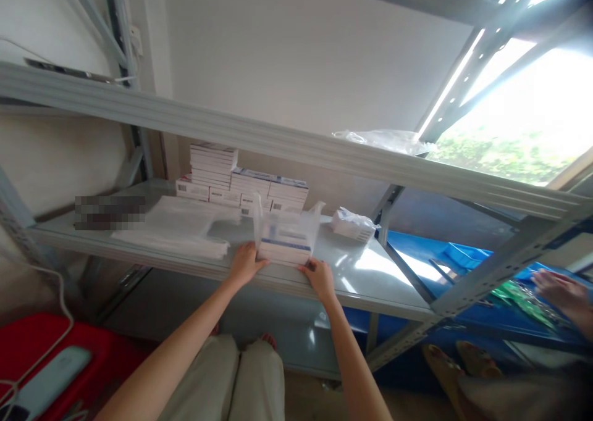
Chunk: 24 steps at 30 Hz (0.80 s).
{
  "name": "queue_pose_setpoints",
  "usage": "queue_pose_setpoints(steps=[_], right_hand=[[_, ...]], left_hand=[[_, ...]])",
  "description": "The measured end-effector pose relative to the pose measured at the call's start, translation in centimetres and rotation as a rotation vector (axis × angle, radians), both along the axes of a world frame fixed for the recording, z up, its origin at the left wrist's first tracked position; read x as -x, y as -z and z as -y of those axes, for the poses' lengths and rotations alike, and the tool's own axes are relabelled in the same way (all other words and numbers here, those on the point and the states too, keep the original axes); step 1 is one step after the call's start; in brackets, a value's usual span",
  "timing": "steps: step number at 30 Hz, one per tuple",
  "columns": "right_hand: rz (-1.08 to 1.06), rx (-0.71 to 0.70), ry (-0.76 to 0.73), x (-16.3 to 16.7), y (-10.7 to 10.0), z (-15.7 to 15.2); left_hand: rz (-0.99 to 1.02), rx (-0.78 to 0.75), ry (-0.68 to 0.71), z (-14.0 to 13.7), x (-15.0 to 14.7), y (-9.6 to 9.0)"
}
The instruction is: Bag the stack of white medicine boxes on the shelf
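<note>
While both hands steady it, the bagged stack of boxes (286, 243) sits at the shelf (370, 279) edge, left hand (244, 262) and right hand (319, 276) fingers pressed to its lower corners. Lifting next, I judge, needs firmer grip underneath; loose boxes (241, 183) lie beyond the fingers.

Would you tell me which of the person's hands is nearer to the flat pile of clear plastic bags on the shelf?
Left. The left hand sits just beside the clear plastic bags; the right hand is beyond the bagged boxes.
</note>
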State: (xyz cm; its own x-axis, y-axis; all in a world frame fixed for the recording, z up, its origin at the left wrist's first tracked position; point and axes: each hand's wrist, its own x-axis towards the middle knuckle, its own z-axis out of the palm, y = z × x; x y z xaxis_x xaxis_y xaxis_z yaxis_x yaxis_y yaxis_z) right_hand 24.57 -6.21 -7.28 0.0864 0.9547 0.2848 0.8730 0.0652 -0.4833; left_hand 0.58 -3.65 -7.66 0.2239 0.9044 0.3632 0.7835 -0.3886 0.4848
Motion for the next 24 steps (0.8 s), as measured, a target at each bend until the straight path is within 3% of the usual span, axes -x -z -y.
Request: queue_pose_setpoints(steps=[8, 13, 20, 24], right_hand=[[-0.034, -0.104, 0.160, 1.4, 0.0, 0.2], [0.003, -0.171, 0.203, 1.9, -0.1, 0.7], [0.081, -0.134, 0.167, 1.3, 0.3, 1.1], [0.057, -0.033, 0.119, 0.9, 0.9, 0.9]], left_hand=[[-0.003, 0.028, -0.025, -0.1, 0.9, -0.2], [-0.011, 0.055, -0.115, 0.5, 0.5, -0.8], [-0.091, -0.053, -0.155, 1.1, 0.1, -0.3], [-0.108, -0.058, -0.190, 1.4, 0.1, -0.3]])
